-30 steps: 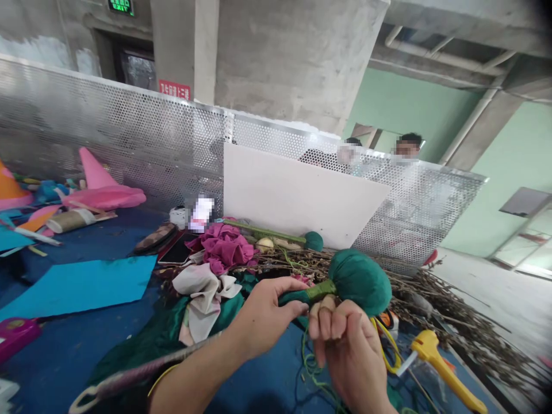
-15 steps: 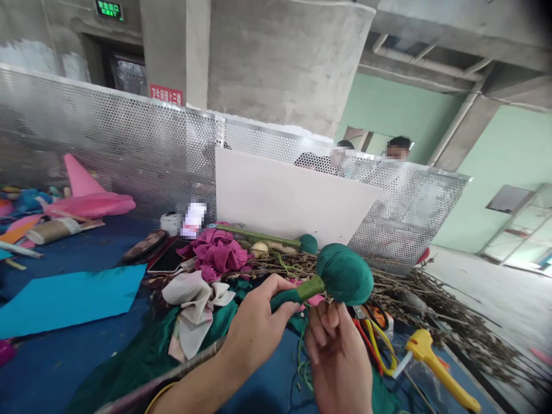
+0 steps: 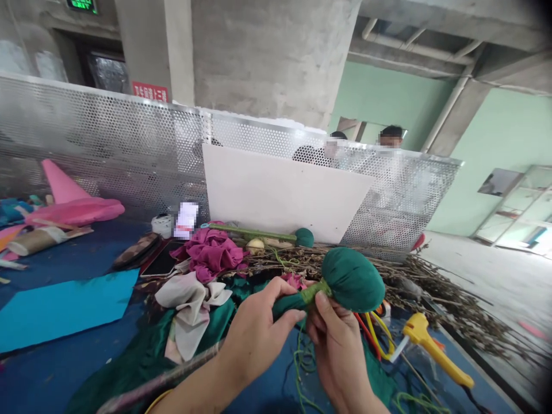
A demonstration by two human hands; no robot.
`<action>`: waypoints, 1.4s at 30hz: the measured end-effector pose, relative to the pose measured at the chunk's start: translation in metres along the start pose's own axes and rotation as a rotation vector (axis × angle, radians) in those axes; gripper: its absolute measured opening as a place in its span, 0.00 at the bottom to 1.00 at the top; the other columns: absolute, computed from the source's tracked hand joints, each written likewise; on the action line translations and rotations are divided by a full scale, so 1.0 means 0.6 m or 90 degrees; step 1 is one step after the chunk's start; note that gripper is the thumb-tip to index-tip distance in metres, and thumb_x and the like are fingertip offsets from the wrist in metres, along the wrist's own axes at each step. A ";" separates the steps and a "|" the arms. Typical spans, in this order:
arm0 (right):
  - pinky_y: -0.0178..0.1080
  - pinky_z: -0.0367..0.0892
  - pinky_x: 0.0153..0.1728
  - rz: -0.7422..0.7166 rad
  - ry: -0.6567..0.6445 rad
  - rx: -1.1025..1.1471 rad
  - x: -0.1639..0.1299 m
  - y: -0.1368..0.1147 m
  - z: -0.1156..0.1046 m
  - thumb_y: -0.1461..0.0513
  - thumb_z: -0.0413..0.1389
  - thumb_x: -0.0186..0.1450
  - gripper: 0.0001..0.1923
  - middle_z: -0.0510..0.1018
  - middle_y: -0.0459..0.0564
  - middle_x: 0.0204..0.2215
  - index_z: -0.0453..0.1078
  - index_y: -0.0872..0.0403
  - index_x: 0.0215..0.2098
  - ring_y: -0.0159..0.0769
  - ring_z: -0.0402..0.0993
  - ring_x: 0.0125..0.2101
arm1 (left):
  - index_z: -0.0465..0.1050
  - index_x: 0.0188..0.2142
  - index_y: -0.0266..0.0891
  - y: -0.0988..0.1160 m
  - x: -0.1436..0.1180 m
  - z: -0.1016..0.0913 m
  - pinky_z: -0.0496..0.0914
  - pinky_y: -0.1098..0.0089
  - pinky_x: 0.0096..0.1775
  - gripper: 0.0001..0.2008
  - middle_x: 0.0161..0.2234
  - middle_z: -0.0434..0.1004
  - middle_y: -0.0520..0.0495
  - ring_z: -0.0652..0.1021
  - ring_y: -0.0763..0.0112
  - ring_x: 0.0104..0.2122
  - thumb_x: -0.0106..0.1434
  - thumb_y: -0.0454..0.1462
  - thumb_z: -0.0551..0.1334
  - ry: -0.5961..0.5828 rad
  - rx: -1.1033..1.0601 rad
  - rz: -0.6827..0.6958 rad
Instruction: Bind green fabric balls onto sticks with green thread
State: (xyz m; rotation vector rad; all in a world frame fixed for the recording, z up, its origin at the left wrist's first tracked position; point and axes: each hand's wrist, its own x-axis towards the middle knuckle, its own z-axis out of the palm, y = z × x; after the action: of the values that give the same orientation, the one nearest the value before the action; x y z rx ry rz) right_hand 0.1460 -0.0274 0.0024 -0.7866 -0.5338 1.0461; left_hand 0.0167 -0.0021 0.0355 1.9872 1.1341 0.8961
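Observation:
My left hand (image 3: 254, 333) grips the stem of a dark green cloth ball (image 3: 353, 279) on a stick, just below a band of light green string wound around its neck. My right hand (image 3: 338, 348) sits right under the ball, its thumb and fingertips pinching at the string wrap. Loose green string (image 3: 304, 368) trails down between my hands to the blue tabletop (image 3: 56, 368). A long stick (image 3: 172, 376) runs back along my left forearm.
Magenta cloth (image 3: 211, 253), beige cloth (image 3: 190, 296) and green fabric lie left of my hands. A second green ball on a stick (image 3: 302, 237) rests by the white board (image 3: 280, 195). Dry twigs (image 3: 431, 287) and a yellow glue gun (image 3: 431, 345) lie right. Two people stand behind the perforated metal screen (image 3: 107, 144).
My right hand has come up from below the ball and its fingers now press on the string wrap. The view has shifted slightly right and the ball sits a little lower.

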 end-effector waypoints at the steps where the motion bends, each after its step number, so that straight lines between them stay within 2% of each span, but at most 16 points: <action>1: 0.28 0.47 0.13 -0.013 0.009 -0.004 0.001 0.000 0.000 0.56 0.69 0.49 0.17 0.54 0.35 0.13 0.68 0.55 0.25 0.23 0.45 0.15 | 0.71 0.37 0.43 -0.001 0.004 -0.010 0.67 0.71 0.35 0.06 0.32 0.78 0.53 0.76 0.66 0.33 0.62 0.41 0.58 -0.021 0.001 0.000; 3: 0.29 0.47 0.13 -0.025 0.024 -0.006 0.002 0.000 -0.001 0.56 0.70 0.48 0.18 0.53 0.35 0.13 0.66 0.55 0.22 0.23 0.45 0.15 | 0.74 0.34 0.42 -0.003 0.008 -0.030 0.68 0.69 0.35 0.16 0.31 0.79 0.51 0.77 0.65 0.32 0.67 0.44 0.50 -0.056 0.049 -0.014; 4: 0.29 0.46 0.14 -0.025 0.027 -0.007 0.002 0.000 -0.001 0.56 0.70 0.48 0.19 0.52 0.35 0.12 0.64 0.55 0.21 0.23 0.44 0.15 | 0.76 0.35 0.43 -0.003 0.007 -0.038 0.69 0.68 0.37 0.17 0.34 0.80 0.50 0.77 0.63 0.35 0.68 0.43 0.50 -0.021 0.095 -0.017; 7: 0.29 0.45 0.14 -0.012 0.029 -0.005 0.004 0.002 -0.001 0.55 0.70 0.48 0.19 0.52 0.34 0.11 0.64 0.55 0.20 0.22 0.43 0.15 | 0.71 0.51 0.43 0.004 -0.007 -0.036 0.63 0.59 0.54 0.17 0.53 0.72 0.45 0.71 0.56 0.53 0.68 0.38 0.49 0.238 0.248 0.099; 9: 0.30 0.45 0.15 0.001 0.027 0.004 0.005 0.005 -0.001 0.56 0.70 0.47 0.18 0.55 0.35 0.12 0.66 0.55 0.20 0.23 0.44 0.15 | 0.61 0.60 0.40 0.013 -0.022 -0.011 0.59 0.59 0.59 0.21 0.60 0.64 0.42 0.65 0.57 0.59 0.67 0.37 0.51 0.283 0.303 0.237; 10: 0.30 0.45 0.15 0.011 0.024 0.010 0.005 0.006 -0.001 0.56 0.70 0.47 0.17 0.57 0.36 0.12 0.67 0.55 0.21 0.23 0.45 0.15 | 0.56 0.62 0.36 0.017 -0.028 0.004 0.59 0.61 0.59 0.25 0.62 0.61 0.40 0.63 0.58 0.60 0.67 0.37 0.52 0.262 0.317 0.311; 12: 0.31 0.47 0.16 0.026 0.010 0.022 0.004 0.008 -0.002 0.57 0.70 0.47 0.15 0.63 0.39 0.15 0.71 0.56 0.23 0.24 0.49 0.15 | 0.49 0.65 0.33 0.024 -0.031 0.032 0.60 0.61 0.58 0.29 0.63 0.58 0.36 0.62 0.56 0.61 0.67 0.38 0.53 0.185 0.311 0.357; 14: 0.31 0.48 0.17 0.026 -0.007 0.031 0.003 0.010 -0.002 0.57 0.70 0.47 0.14 0.68 0.42 0.18 0.73 0.56 0.25 0.24 0.52 0.16 | 0.51 0.63 0.33 0.027 -0.022 0.045 0.63 0.58 0.55 0.28 0.61 0.62 0.34 0.66 0.53 0.58 0.68 0.43 0.52 0.128 0.263 0.271; 17: 0.30 0.44 0.16 0.009 -0.004 0.044 0.003 0.009 -0.002 0.58 0.71 0.46 0.15 0.63 0.38 0.14 0.70 0.56 0.20 0.22 0.47 0.15 | 0.67 0.50 0.38 0.028 0.008 0.031 0.69 0.62 0.42 0.19 0.45 0.77 0.40 0.77 0.56 0.43 0.69 0.46 0.47 0.011 0.166 0.010; 20: 0.30 0.44 0.16 0.010 0.005 0.057 0.006 0.009 0.000 0.58 0.71 0.45 0.17 0.58 0.37 0.12 0.67 0.56 0.17 0.22 0.45 0.15 | 0.69 0.37 0.39 0.023 0.033 0.005 0.67 0.68 0.37 0.16 0.36 0.77 0.47 0.75 0.62 0.36 0.66 0.48 0.52 -0.143 0.073 0.018; 23: 0.30 0.46 0.16 0.017 0.002 0.035 0.010 0.012 -0.001 0.57 0.70 0.46 0.16 0.63 0.39 0.15 0.70 0.56 0.21 0.23 0.49 0.16 | 0.69 0.35 0.39 0.014 0.043 -0.007 0.66 0.71 0.40 0.08 0.36 0.76 0.51 0.74 0.65 0.38 0.59 0.41 0.60 -0.186 0.014 0.017; 29: 0.30 0.44 0.15 -0.005 -0.015 0.018 0.012 0.016 -0.005 0.56 0.69 0.49 0.23 0.53 0.35 0.11 0.58 0.54 0.15 0.22 0.44 0.15 | 0.72 0.33 0.38 0.014 0.039 -0.008 0.66 0.70 0.41 0.08 0.35 0.77 0.51 0.73 0.65 0.39 0.56 0.32 0.56 -0.248 -0.070 0.006; 32: 0.31 0.47 0.15 -0.001 -0.038 0.016 0.008 0.015 -0.004 0.56 0.68 0.50 0.22 0.55 0.36 0.11 0.60 0.54 0.16 0.23 0.46 0.15 | 0.70 0.34 0.37 0.016 0.039 -0.018 0.67 0.71 0.33 0.06 0.32 0.75 0.51 0.74 0.71 0.28 0.57 0.35 0.58 -0.328 -0.167 -0.071; 35: 0.31 0.49 0.17 0.003 -0.041 0.009 0.005 0.015 -0.003 0.56 0.69 0.50 0.20 0.58 0.37 0.12 0.62 0.55 0.17 0.24 0.51 0.16 | 0.68 0.37 0.37 0.010 0.038 -0.027 0.56 0.76 0.20 0.11 0.23 0.68 0.56 0.62 0.81 0.15 0.57 0.40 0.63 -0.398 -0.237 -0.170; 39: 0.31 0.45 0.16 0.000 -0.042 -0.005 0.003 0.016 -0.005 0.56 0.68 0.50 0.17 0.59 0.37 0.12 0.66 0.55 0.20 0.23 0.49 0.15 | 0.67 0.40 0.37 -0.004 0.036 -0.032 0.44 0.76 0.19 0.22 0.19 0.55 0.61 0.51 0.83 0.17 0.57 0.53 0.63 -0.398 -0.361 -0.196; 42: 0.31 0.45 0.16 -0.004 -0.040 -0.003 0.002 0.019 -0.006 0.56 0.68 0.51 0.18 0.57 0.37 0.13 0.64 0.55 0.20 0.24 0.49 0.16 | 0.67 0.36 0.37 -0.011 0.033 -0.035 0.48 0.75 0.21 0.22 0.23 0.58 0.58 0.54 0.82 0.19 0.58 0.54 0.61 -0.386 -0.384 -0.204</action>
State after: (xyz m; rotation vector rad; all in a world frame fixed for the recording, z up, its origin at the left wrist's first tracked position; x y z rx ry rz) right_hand 0.1429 -0.0241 -0.0090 -0.7571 -0.5922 1.0664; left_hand 0.0044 0.0227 0.0461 1.3777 0.6889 0.3555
